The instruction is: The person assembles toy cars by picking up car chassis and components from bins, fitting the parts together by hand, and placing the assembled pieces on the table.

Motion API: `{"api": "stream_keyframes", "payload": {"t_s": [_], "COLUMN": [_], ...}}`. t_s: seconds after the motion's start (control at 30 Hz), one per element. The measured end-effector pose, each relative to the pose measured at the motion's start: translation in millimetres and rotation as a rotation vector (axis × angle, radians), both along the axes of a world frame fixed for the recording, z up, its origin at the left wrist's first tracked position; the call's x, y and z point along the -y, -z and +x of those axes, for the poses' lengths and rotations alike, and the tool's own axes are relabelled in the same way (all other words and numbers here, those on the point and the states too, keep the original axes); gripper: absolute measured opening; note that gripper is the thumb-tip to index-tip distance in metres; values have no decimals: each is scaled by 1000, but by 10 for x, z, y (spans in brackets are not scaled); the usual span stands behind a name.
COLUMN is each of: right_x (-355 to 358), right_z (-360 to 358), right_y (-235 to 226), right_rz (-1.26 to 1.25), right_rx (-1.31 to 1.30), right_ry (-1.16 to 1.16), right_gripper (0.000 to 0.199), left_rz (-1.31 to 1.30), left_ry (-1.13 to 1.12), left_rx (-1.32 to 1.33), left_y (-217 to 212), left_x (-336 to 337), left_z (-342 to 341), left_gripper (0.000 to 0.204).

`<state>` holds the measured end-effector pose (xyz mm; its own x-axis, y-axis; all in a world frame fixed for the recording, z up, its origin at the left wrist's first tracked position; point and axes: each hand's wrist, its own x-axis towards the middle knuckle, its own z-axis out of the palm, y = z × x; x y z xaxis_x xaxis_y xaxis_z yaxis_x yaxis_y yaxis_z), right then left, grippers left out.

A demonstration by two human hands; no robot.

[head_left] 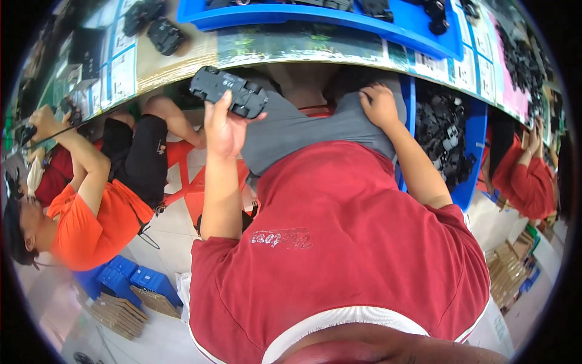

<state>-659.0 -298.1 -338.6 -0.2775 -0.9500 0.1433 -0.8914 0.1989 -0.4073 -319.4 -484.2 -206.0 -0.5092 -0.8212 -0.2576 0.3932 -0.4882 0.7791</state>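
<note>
A black toy car (225, 90) is held up in my left hand (224, 130), just short of the table's edge. Its underside with the wheels faces me, and my thumb presses on it while the other fingers are mostly hidden behind. My right hand (381, 106) lies on my grey-trousered thigh near the knee. Its fingers are stretched out and nothing is in it.
Ahead, the table (267, 50) bears a blue tray (412, 41) of black parts and, to the left, black toy cars (165, 36). A blue bin (479, 130) of dark parts stands right of my leg. A co-worker in orange (112, 215) sits at left, another in red (526, 182) at right.
</note>
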Motion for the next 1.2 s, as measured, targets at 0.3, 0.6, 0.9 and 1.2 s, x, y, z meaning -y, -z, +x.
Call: {"api": "stream_keyframes", "payload": {"t_s": [0.3,0.6,0.9,1.2], "right_x": [230,243,92,272], "right_z": [69,103,-5,5], "right_y": [-50,-62,-40,52], "right_rz": [118,154,131,146], "right_rx": [-18,-18,-2,-27], "right_ry": [106,132,178,149], "right_gripper": [20,20,19,20], "left_rz": [-286,-239,-794,-769], "left_ry": [-291,-414,-871,-122], "left_rx": [429,596,1204,1353], "left_y": [-45,86,413,1650], "left_x": [1164,2144,1457,187], "left_z": [1049,1061,692,147], "left_gripper": [42,44,33,18]}}
